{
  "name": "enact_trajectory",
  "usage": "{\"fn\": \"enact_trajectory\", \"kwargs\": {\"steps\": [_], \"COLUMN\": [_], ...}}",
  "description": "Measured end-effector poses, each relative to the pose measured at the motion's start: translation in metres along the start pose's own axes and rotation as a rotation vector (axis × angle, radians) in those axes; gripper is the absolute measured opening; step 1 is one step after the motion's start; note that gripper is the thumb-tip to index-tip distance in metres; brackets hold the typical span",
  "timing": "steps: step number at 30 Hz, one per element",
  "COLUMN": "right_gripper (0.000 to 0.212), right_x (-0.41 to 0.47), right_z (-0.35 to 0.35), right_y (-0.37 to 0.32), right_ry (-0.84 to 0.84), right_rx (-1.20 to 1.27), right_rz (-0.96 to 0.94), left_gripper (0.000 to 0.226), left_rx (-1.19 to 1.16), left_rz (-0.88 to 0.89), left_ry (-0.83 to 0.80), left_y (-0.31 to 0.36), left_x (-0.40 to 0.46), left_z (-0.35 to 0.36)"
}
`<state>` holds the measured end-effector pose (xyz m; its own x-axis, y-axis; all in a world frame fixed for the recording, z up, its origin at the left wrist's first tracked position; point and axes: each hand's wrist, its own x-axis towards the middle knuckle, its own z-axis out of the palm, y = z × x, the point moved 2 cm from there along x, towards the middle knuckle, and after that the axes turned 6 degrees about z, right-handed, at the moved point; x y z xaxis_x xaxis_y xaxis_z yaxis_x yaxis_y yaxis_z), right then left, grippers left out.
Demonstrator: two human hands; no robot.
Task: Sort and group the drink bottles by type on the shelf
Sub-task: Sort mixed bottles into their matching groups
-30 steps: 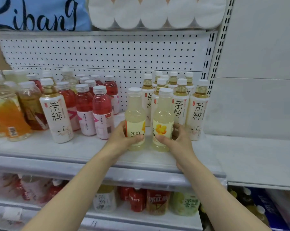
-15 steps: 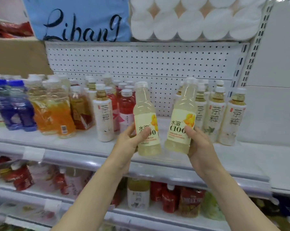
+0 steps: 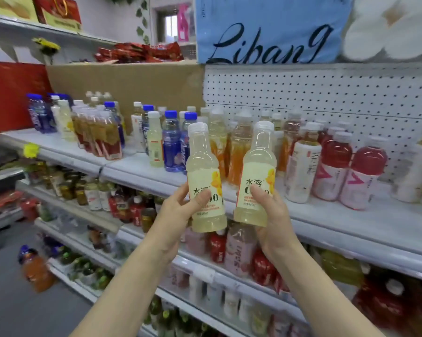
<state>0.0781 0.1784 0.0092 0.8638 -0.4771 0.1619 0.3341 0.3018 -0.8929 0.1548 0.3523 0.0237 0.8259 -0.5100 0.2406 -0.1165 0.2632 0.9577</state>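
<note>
Only the head cam here, so one view to go through. Both hands are up in front of the shelf (image 3: 350, 215), each grasping a pale lemon drink. The left hand (image 3: 178, 215) has its grip wrapped round the left lemon bottle (image 3: 203, 176), thumb across the label. The right hand (image 3: 273, 222) does the same low down on the right lemon bottle (image 3: 258, 171). Both bottles hang in the air just off the shelf's front edge, not resting on it.

What could go wrong, I reckon: both grips sit near the bottom, so the top-heavy bottles could tip or slip. There's also a matching pale bottle (image 3: 155, 139) back on the shelf to the left, among the blue-capped bottles (image 3: 172, 142), and reaching in there two-handed could knock that packed row over.

Orientation: both stand nearly upright, long axis vertical, caps up. The left one leans a touch left at the top and the right one a touch right. Labels face the camera.
</note>
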Motion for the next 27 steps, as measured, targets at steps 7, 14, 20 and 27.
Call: {"fn": "enact_trajectory", "kwargs": {"steps": [7,14,20,27], "right_gripper": [0.070,0.079,0.089,0.058], "right_x": [0.042,0.117,0.198,0.251], "right_z": [0.106,0.186,0.247,0.260], "right_y": [0.064,0.119,0.148,0.168], "right_ry": [-0.068,-0.102,-0.059,0.008], "right_rx": [0.019,-0.015,0.001,-0.051], "right_rz": [0.097,0.098,0.064,0.013], "left_gripper": [0.050,0.053,0.057,0.071], "left_rx": [0.035,0.032,0.058,0.017], "left_rz": [0.003,0.017,0.003,-0.033], "left_ry": [0.109,0.186,0.169,0.070], "left_y": [0.010,0.004,0.012,-0.010], "left_x": [0.010,0.074,0.167,0.256], "left_z": [-0.120,-0.214,-0.282,-0.321]}}
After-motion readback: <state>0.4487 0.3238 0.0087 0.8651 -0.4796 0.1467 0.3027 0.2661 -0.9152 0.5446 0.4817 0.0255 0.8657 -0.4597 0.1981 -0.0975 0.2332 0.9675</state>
